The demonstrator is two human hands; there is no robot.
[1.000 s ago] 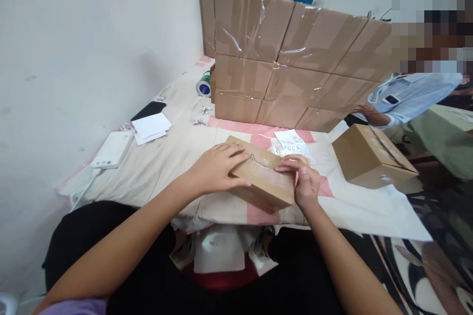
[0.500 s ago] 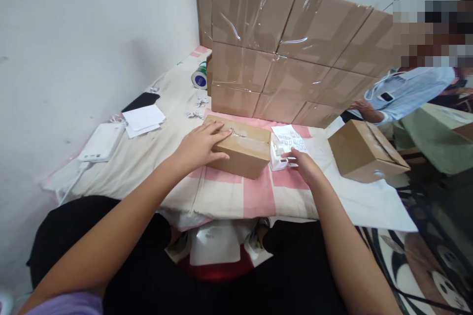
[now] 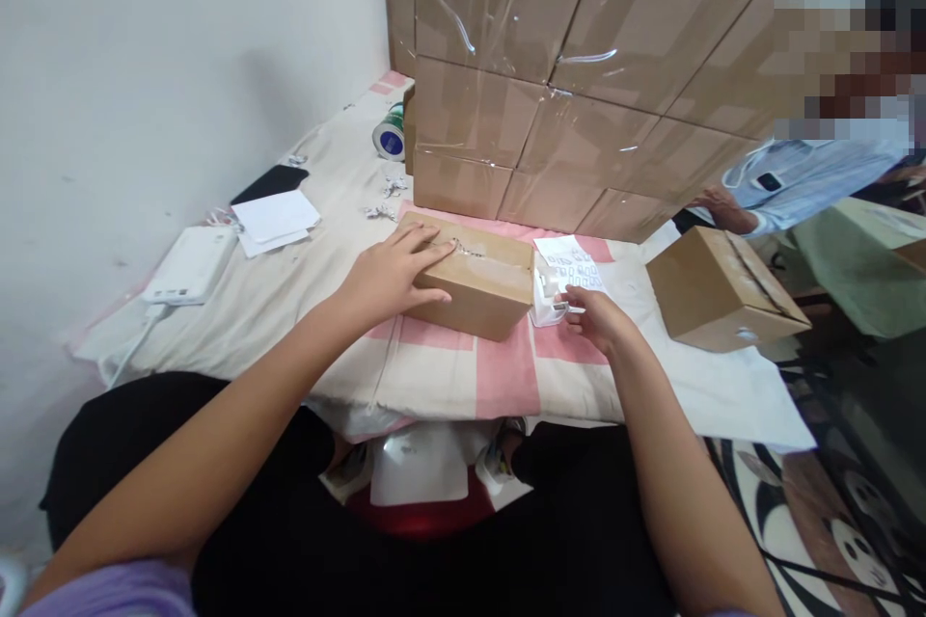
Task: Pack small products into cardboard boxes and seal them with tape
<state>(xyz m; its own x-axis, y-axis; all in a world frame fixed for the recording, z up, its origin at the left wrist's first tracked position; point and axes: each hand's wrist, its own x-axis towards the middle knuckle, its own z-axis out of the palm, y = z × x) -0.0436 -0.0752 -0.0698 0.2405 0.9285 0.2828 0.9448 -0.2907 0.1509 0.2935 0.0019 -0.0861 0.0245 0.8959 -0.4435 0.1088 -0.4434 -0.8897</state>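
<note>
A closed brown cardboard box (image 3: 499, 284) lies on the cloth in front of me. Spread across its left end is my left hand (image 3: 394, 270), palm down, holding it from above without gripping. Just right of the box stands a small white tape dispenser (image 3: 542, 310) with a clear roll in it. At its right side my right hand (image 3: 594, 318) has its fingertips pinched together on what looks like a strip of tape, pale and hard to see. Behind the dispenser lies a printed paper sheet (image 3: 579, 262).
A wall of stacked taped boxes (image 3: 579, 120) rises behind. Another carton (image 3: 723, 294) stands at right, near a person in a light blue sleeve (image 3: 796, 183). To the left are a white power bank (image 3: 189, 265), white papers (image 3: 275, 220), and a green can (image 3: 391, 133).
My right fingers, earlier apart beside the dispenser, have closed at its right side. My left hand stays on the box. The view has tipped slightly downward.
</note>
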